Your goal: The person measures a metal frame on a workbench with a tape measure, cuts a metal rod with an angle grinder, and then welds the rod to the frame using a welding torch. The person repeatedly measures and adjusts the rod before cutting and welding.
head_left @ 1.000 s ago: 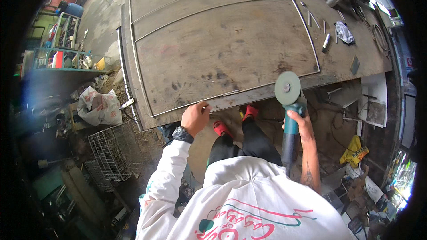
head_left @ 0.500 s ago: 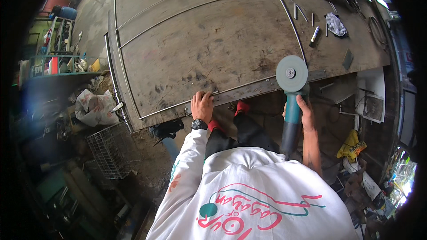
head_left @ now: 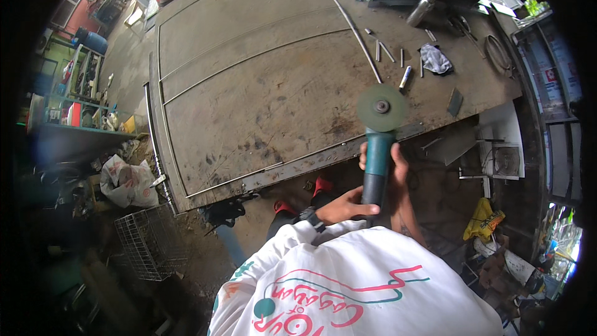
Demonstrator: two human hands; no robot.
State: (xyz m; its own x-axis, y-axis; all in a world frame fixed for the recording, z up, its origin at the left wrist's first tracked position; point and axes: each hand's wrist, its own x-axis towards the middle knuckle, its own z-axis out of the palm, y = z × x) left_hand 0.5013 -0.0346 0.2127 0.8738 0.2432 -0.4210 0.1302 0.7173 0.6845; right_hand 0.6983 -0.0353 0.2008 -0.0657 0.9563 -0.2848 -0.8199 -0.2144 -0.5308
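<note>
A green and black angle grinder (head_left: 377, 155) points away from me, over the near edge of the work table. Its round disc (head_left: 390, 118) faces up and covers part of the tabletop. Wrapped around the green body is my right hand (head_left: 398, 171), fingertips showing on the left side. My left hand (head_left: 342, 207), with a black watch at the wrist, grips the dark rear end of the grinder. A thin metal rod frame (head_left: 255, 56) with crossbars lies flat on the table, left of the disc.
On the brown table (head_left: 273, 99) at right lie short metal pieces (head_left: 387, 52), a marker (head_left: 405, 78), a crumpled white cloth (head_left: 435, 60) and a steel bottle (head_left: 422, 10). A wire basket (head_left: 146, 242) and white sack (head_left: 127, 180) stand left; a yellow bag (head_left: 484, 219) lies right.
My left hand has left the frame's near rod and now holds the rear of the grinder. In the picture, the grinder and right hand sit further left. More of the table's far side shows.
</note>
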